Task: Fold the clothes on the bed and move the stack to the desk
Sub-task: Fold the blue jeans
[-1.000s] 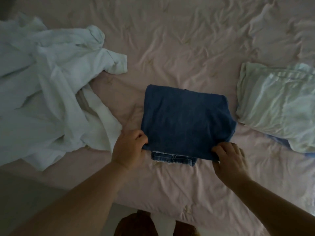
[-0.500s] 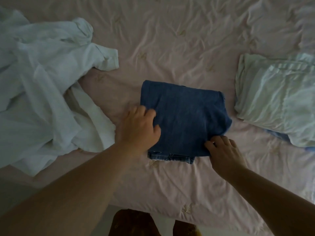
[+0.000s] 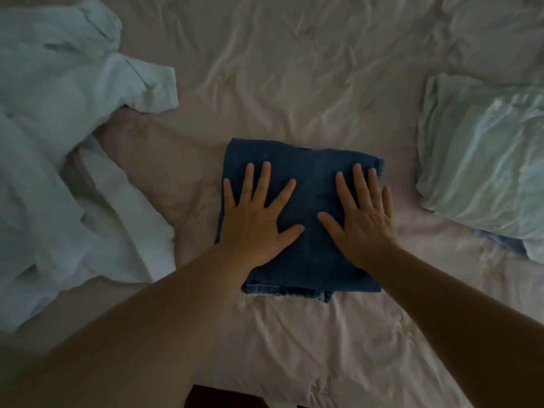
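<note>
I pressed both hands, left hand (image 3: 255, 222) and right hand (image 3: 363, 219), flat-fingered on the folded jeans (image 3: 309, 178) near the bed (image 3: 294, 83)'s front edge; the stack (image 3: 482, 160), apparently folded, lay rightward.

The folded jeans (image 3: 312, 172) were seen in dark blue denim, with a paler, faded hem along the near edge. The bed sheet (image 3: 294, 83) was rendered in pale pink, the crumpled garments (image 3: 59, 142) in white. The folded stack (image 3: 485, 160) was shown in pale mint green, with a blue layer beneath.
</note>
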